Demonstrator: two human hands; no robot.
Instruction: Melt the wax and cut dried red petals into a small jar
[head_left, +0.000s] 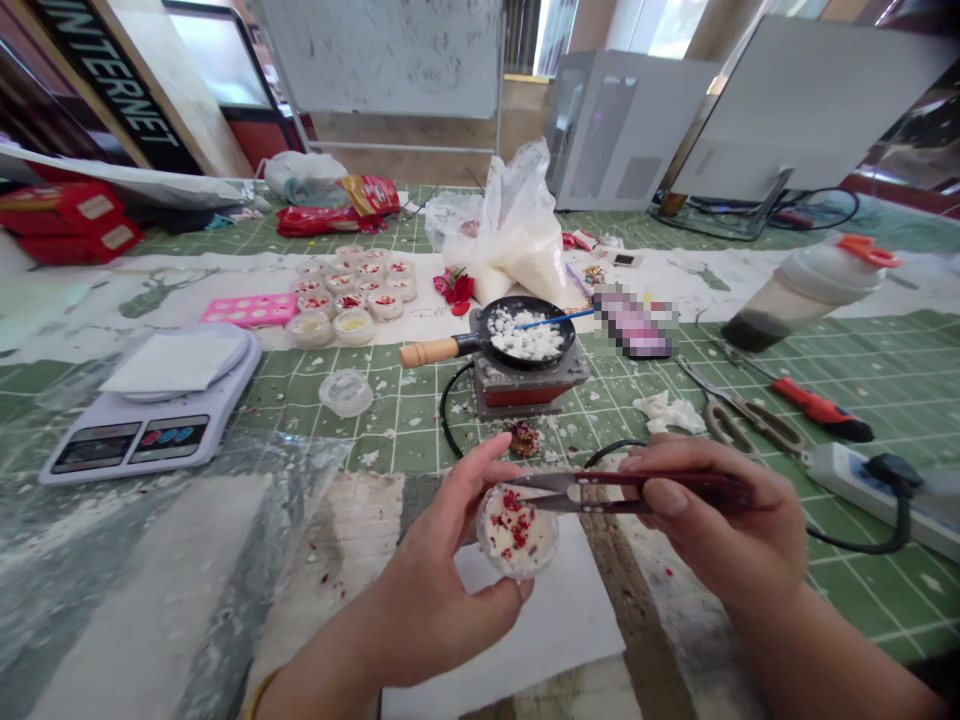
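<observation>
My left hand [439,570] grips a small clear cup [517,565] by its sides, tilted toward me. Pale wax-like filling in it is topped with red petal bits [514,522]. In my right hand [720,515] is a pair of dark red thread snips [622,492], its pointed blades reaching over the cup at the petal bits. Whether the tips touch them I cannot tell. Just beyond the cup lies a small dried flower clump [524,438]. A white paper sheet [562,610] lies beneath my hands.
A small black pan [525,335] of white flakes sits on a hot plate [525,385], a blue stick in it. Left are a kitchen scale [150,400], an empty cup [346,393] and several filled cups [352,300]. Right are scissors [742,405], a screwdriver [821,408] and a power strip [877,490].
</observation>
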